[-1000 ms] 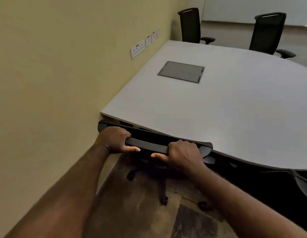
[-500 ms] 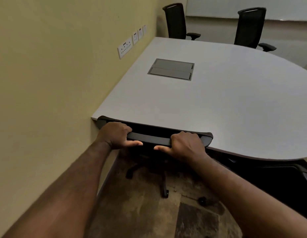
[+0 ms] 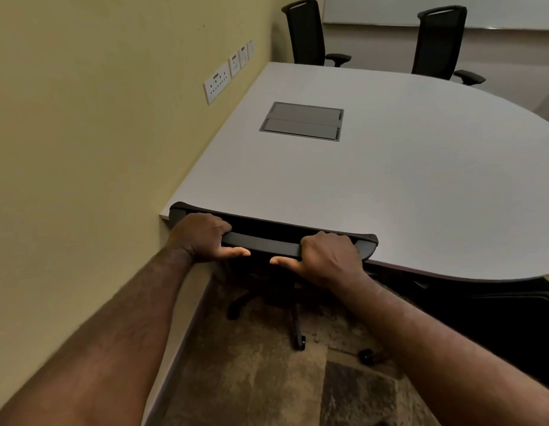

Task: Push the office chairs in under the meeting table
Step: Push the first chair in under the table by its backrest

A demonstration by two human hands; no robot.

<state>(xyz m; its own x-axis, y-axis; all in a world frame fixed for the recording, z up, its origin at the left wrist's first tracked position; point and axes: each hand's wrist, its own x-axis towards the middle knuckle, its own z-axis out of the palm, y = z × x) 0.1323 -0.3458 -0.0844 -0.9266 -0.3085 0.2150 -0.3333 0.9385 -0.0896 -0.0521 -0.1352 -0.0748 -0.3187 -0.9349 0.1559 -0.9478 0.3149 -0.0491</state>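
A black office chair [image 3: 267,239] stands at the near left corner of the grey meeting table [image 3: 405,192], its backrest top against the table's near edge and its seat hidden under the tabletop. My left hand [image 3: 202,236] grips the left part of the backrest's top bar. My right hand [image 3: 325,255] grips the right part. The chair's wheeled base [image 3: 298,330] shows on the carpet below. Two more black chairs stand at the table's far side, one far left [image 3: 307,32] and one far right [image 3: 439,41].
A yellow wall with several sockets [image 3: 218,83] runs close along the left. A grey cable box lid [image 3: 302,121] is set in the tabletop. Another dark chair [image 3: 497,315] sits low at the right under the table's curved edge.
The chair has rolled forward; its backrest top now meets the table's near edge instead of sitting below it. Both hands keep their grip. The view has shifted forward.
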